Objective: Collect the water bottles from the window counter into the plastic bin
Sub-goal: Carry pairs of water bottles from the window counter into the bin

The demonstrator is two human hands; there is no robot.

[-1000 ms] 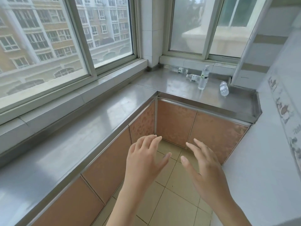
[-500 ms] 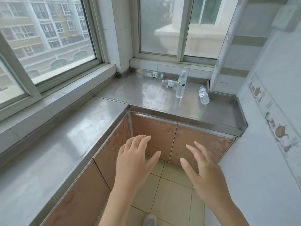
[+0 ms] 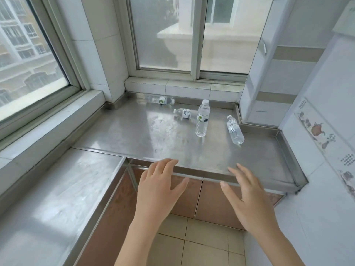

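Note:
Several clear water bottles rest on the steel window counter (image 3: 146, 135). One upright bottle (image 3: 202, 118) stands near the middle back. A second bottle (image 3: 184, 113) lies on its side just behind it. Another lying bottle (image 3: 158, 99) sits against the back sill. A further bottle (image 3: 235, 129) lies on its side to the right. My left hand (image 3: 157, 191) hovers open at the counter's front edge. My right hand (image 3: 249, 196) hovers open beside it, also empty. No plastic bin is in view.
A second steel counter (image 3: 57, 198) runs along the left window. Brown cabinet doors (image 3: 217, 202) sit below the counters. A white tiled wall (image 3: 317, 169) closes the right side. A raised steel lip (image 3: 288, 154) edges the counter's right end. Tiled floor (image 3: 192, 246) lies below.
The view has moved closer to the far counter, and the bottles now appear larger. Both hands have risen to the counter's front edge, still open and empty.

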